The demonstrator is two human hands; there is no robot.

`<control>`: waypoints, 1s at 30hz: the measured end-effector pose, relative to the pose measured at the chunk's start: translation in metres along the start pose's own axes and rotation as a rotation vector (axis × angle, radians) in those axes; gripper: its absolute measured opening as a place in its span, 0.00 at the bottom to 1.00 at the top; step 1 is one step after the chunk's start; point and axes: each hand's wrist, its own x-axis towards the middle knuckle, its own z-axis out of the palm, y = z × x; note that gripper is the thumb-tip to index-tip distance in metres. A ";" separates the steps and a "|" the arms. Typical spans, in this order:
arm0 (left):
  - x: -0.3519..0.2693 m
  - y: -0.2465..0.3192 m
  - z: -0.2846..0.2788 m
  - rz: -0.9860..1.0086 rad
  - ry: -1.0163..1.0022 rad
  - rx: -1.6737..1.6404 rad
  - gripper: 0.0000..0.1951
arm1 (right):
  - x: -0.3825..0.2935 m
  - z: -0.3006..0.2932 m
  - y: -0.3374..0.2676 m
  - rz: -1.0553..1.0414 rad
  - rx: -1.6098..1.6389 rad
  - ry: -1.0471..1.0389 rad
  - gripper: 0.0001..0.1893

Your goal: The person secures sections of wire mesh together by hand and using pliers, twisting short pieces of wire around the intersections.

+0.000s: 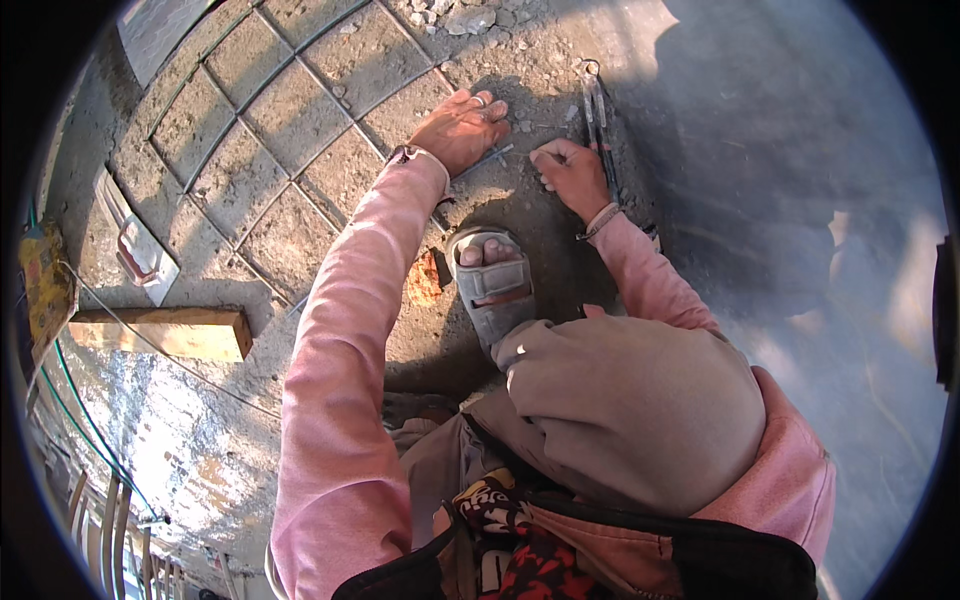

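A grid of thin steel reinforcing bars (291, 181) lies over rough concrete at the upper left. My left hand (461, 131), with a ring on one finger, is curled down over the grid's right edge, and its fingertips are hidden. A short bar end (495, 155) sticks out beside its palm. Just to the right, my right hand (576, 178) has thumb and fingers drawn together. Whether a thin wire runs between its fingertips is too fine to tell. Behind that hand, a pair of end-cutting pincers (598, 120) lies on the ground, partly covered by the hand.
A steel plastering trowel (142, 244) and a wooden block (165, 332) lie at the left. An orange brick fragment (424, 277) sits by my sandalled foot (491, 277). Stone rubble (469, 19) is at the top. Smooth grey floor (795, 187) spreads on the right.
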 end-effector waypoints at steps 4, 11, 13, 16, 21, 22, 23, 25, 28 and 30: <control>0.002 -0.001 0.003 -0.016 -0.091 0.023 0.15 | 0.002 0.004 -0.001 -0.027 -0.001 0.003 0.11; 0.003 0.000 0.007 -0.048 -0.119 0.004 0.16 | 0.003 0.022 -0.012 0.013 -0.012 -0.010 0.10; -0.005 -0.003 0.013 -0.072 0.041 -0.069 0.14 | 0.005 0.026 -0.010 -0.047 -0.035 0.022 0.10; -0.013 0.008 0.010 -0.187 0.165 -0.289 0.12 | 0.006 0.026 -0.004 -0.071 -0.084 0.056 0.10; -0.035 0.041 0.032 -0.453 0.364 -0.510 0.11 | 0.006 0.028 -0.012 -0.078 -0.110 0.080 0.11; -0.035 0.042 0.039 -0.471 0.392 -0.522 0.11 | 0.006 0.029 -0.015 -0.090 -0.119 0.078 0.11; -0.035 0.045 0.044 -0.487 0.419 -0.538 0.11 | 0.003 0.028 -0.019 -0.098 -0.130 0.077 0.11; -0.037 0.049 0.053 -0.519 0.455 -0.583 0.11 | -0.001 0.036 -0.027 -0.142 -0.169 0.061 0.11; -0.030 0.052 0.054 -0.550 0.470 -0.678 0.10 | 0.003 0.032 -0.017 -0.155 -0.096 0.052 0.11; -0.030 0.051 0.050 -0.583 0.438 -0.751 0.10 | 0.002 0.032 -0.014 -0.030 0.085 0.015 0.11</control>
